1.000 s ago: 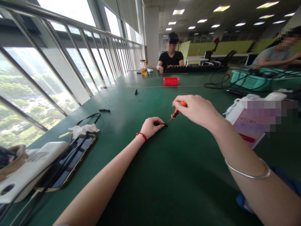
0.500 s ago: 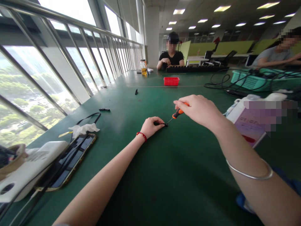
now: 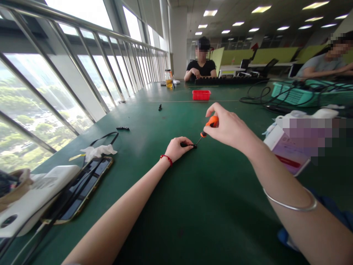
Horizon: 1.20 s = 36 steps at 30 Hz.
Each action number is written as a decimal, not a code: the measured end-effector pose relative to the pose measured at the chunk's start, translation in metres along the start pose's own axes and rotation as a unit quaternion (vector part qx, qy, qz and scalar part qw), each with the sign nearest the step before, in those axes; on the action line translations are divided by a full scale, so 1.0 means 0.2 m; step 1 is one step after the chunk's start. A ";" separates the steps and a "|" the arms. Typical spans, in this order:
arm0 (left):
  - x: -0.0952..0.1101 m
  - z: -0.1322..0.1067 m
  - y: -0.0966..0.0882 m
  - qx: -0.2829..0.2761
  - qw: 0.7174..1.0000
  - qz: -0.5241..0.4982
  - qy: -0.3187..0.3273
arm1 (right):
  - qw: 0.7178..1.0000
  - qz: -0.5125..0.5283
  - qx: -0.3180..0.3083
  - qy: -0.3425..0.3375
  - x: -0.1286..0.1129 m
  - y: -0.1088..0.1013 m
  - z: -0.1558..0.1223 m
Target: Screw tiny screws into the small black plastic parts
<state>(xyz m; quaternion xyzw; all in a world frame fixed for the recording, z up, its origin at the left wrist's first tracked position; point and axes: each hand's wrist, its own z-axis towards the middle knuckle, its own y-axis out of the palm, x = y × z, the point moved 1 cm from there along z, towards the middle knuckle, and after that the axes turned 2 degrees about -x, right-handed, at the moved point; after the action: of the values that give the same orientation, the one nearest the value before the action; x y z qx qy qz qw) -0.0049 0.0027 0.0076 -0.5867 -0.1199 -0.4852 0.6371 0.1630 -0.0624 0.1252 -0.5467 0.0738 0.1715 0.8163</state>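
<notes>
My left hand [image 3: 178, 149] rests on the green table, its fingers pinching a small black part [image 3: 194, 146] that lies on the surface; most of the part is hidden by the fingers. An orange-and-black screwdriver [image 3: 211, 122] leans toward it, with the shaft tip at the part's right end. Around the handle is my right hand [image 3: 230, 127], thumb against its lower side and index finger raised and curled above its top. A red bracelet [image 3: 167, 159] circles my left wrist.
Ahead is a red plastic box [image 3: 201, 95]. Black pieces [image 3: 122, 129] lie to the left, beyond a phone [image 3: 85, 189] with cables. A boxed item [image 3: 292, 147] and a teal basket [image 3: 296, 94] with cables stand to the right. Two people sit farther off.
My right hand has shifted its hold on the screwdriver handle, the index finger lifting away from the top. The left hand and black part have stayed put.
</notes>
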 end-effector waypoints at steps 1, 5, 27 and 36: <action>0.00 0.00 0.00 -0.001 1.000 -0.002 0.000 | 1.000 0.007 -0.001 -0.003 0.00 0.01 0.00; -0.01 0.00 0.00 -0.003 1.000 -0.008 0.001 | 1.000 -0.014 0.007 0.012 -0.01 0.02 0.00; -0.01 0.00 0.00 -0.006 1.000 -0.014 -0.003 | 0.997 -0.014 0.058 0.041 -0.02 0.04 0.00; -0.01 0.00 0.00 -0.008 1.000 -0.008 0.008 | 0.998 -0.014 0.041 0.044 -0.02 0.04 0.00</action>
<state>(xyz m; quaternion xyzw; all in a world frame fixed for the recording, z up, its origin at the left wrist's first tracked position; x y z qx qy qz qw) -0.0053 0.0041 0.0062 -0.5869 -0.1157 -0.4955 0.6297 0.1556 -0.0602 0.1199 -0.5207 0.1092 0.1328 0.8362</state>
